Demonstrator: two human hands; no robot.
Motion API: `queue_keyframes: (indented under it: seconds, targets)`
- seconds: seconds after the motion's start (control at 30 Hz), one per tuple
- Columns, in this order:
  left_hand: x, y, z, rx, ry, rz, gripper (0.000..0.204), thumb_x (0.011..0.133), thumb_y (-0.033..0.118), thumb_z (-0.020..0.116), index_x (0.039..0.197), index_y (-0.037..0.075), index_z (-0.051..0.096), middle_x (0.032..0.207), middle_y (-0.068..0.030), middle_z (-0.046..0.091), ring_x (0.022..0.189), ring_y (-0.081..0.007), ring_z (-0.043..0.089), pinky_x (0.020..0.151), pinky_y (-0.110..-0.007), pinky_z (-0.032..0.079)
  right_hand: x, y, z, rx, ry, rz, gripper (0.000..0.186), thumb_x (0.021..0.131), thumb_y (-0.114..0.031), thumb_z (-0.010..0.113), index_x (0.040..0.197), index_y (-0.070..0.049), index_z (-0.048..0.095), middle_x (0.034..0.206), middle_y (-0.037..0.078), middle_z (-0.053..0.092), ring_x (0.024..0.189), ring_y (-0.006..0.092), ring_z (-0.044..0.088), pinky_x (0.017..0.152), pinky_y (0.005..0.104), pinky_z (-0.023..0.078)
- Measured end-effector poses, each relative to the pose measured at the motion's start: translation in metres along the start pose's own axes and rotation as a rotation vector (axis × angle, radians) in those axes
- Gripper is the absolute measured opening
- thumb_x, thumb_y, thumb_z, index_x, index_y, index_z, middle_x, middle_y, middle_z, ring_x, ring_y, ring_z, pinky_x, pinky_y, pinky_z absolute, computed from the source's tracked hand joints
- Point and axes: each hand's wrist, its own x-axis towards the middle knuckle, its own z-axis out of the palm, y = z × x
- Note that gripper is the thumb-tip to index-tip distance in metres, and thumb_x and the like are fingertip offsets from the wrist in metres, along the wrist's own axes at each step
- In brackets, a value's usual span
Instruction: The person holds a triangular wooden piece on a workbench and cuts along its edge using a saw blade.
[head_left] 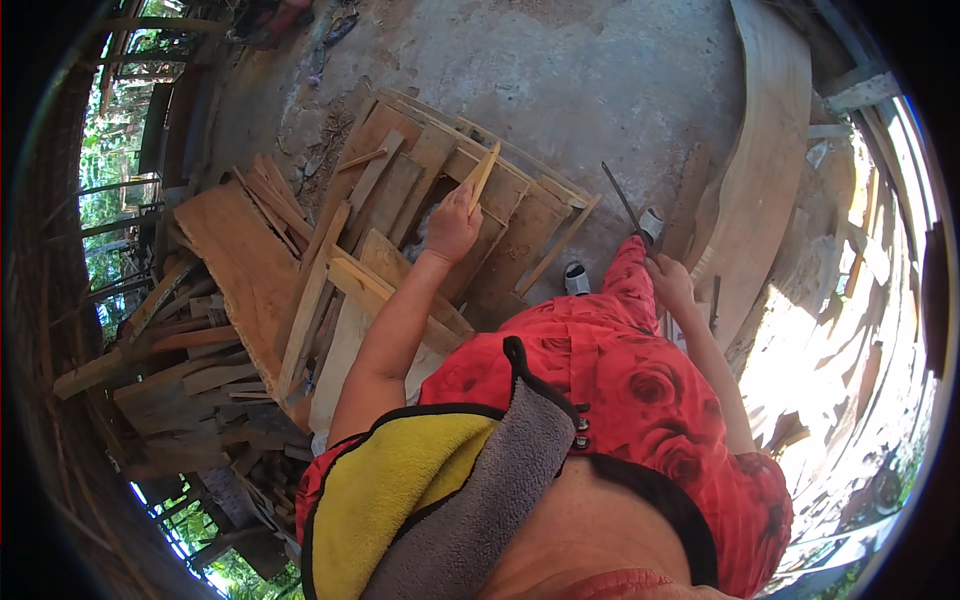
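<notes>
My left hand (453,228) is closed around a slim wooden stick (486,172) that tapers to a point at its upper end. Below it lies a stack of boards and wooden panels (418,185). My right hand (671,282) hangs beside my right leg, fingers curled and partly hidden. From near it a long, thin, dark blade-like tool (620,196) extends up and to the left, past my foot. Its handle cannot be made out. The stick and the tool are well apart.
A pile of offcuts (200,370) and a wide brown slab (240,265) lie at the left. On the right a long wavy-edged plank (755,170) rests along the concrete floor (590,90). A yellow and grey cloth (410,490) hangs over my front.
</notes>
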Motion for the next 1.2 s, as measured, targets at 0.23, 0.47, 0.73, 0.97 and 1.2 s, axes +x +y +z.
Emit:
queue_keyframes:
  seconds: [0.23, 0.47, 0.73, 0.97, 1.2]
  targets:
    - [0.024, 0.027, -0.075, -0.274, 0.063, -0.266, 0.035, 0.086, 0.011, 0.057, 0.118, -0.001, 0.051, 0.103, -0.0206, 0.061, 0.091, -0.0321, 0.061, 0.078, -0.036, 0.049, -0.001, -0.005, 0.001, 0.005, -0.016, -0.026, 0.039, 0.088, -0.042, 0.049, 0.092, -0.005, 0.06, 0.081, 0.023, 0.062, 0.083, 0.0406, 0.059, 0.07, 0.0477, 0.044]
    - [0.033, 0.009, -0.099, -1.038, 0.071, -0.412, 0.029, 0.087, 0.009, 0.059, 0.115, 0.004, 0.053, 0.101, -0.0028, 0.061, 0.086, -0.0119, 0.06, 0.073, -0.027, 0.05, 0.004, -0.013, 0.002, 0.029, -0.01, -0.045, 0.035, 0.089, -0.04, 0.051, 0.089, -0.006, 0.059, 0.075, 0.02, 0.06, 0.078, 0.0393, 0.06, 0.066, 0.047, 0.043]
    - [0.013, -0.026, -0.023, -1.391, -0.15, -0.739, 0.026, 0.084, 0.009, 0.062, 0.109, 0.009, 0.056, 0.097, -0.0002, 0.06, 0.087, -0.0121, 0.059, 0.072, -0.026, 0.049, 0.005, -0.024, 0.005, 0.076, -0.027, -0.046, 0.034, 0.089, -0.039, 0.052, 0.088, -0.006, 0.059, 0.072, 0.02, 0.06, 0.074, 0.0377, 0.06, 0.064, 0.0453, 0.043]
    - [0.008, -0.048, 0.013, -1.039, -0.071, -0.757, 0.029, 0.082, 0.013, 0.065, 0.11, 0.007, 0.059, 0.094, -0.0033, 0.061, 0.086, -0.0162, 0.058, 0.076, -0.031, 0.049, 0.023, -0.044, 0.023, 0.162, -0.089, -0.085, 0.035, 0.088, -0.038, 0.054, 0.081, -0.004, 0.057, 0.068, 0.019, 0.058, 0.069, 0.037, 0.059, 0.06, 0.0445, 0.043]
    - [0.023, 0.004, 0.016, 0.0, 0.045, -0.566, 0.043, 0.083, 0.034, 0.062, 0.116, 0.008, 0.056, 0.118, -0.0117, 0.052, 0.115, -0.0301, 0.046, 0.093, -0.05, 0.037, 0.042, -0.106, 0.024, 0.062, -0.083, -0.258, 0.037, 0.088, -0.039, 0.054, 0.08, -0.003, 0.057, 0.071, 0.02, 0.06, 0.072, 0.0387, 0.06, 0.062, 0.0473, 0.044]
